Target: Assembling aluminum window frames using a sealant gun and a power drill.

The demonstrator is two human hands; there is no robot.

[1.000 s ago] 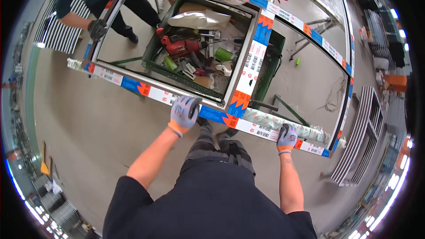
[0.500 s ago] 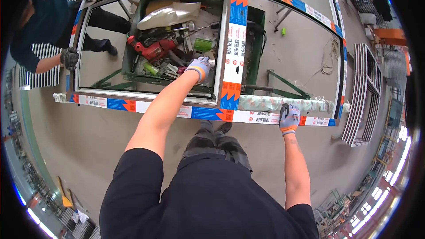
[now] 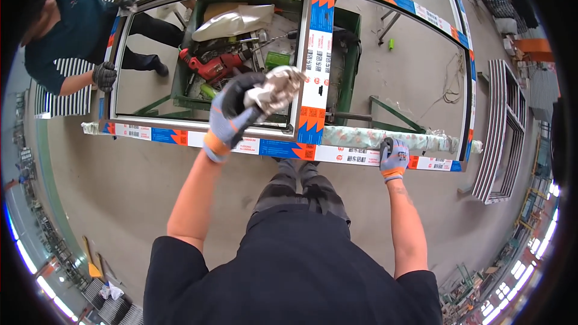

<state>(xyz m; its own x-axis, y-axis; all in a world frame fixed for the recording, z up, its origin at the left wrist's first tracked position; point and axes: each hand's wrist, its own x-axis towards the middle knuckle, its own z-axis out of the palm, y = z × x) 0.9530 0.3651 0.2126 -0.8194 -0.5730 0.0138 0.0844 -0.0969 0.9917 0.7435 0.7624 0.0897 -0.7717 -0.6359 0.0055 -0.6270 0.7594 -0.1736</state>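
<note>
My left hand, in a grey glove with an orange cuff, is raised above the near rail of a large window frame. Its fingers are closed round a crumpled, shiny greyish-brown wad, whose material I cannot make out. Farther right, my gloved right hand grips the frame's near rail, next to a long bar in pale patterned wrapping. Beneath the left opening stands a green bin with a red power drill, a white bag and loose tools inside.
At the far left a co-worker holds the frame with both gloved hands. Striped metal frames lie on the floor at right. Green stand legs show through the right opening. A yellow broom lies at lower left.
My left hand has come up out of the bin area toward me and now holds the crumpled wad. My right hand stays on the rail. The co-worker leans farther into view.
</note>
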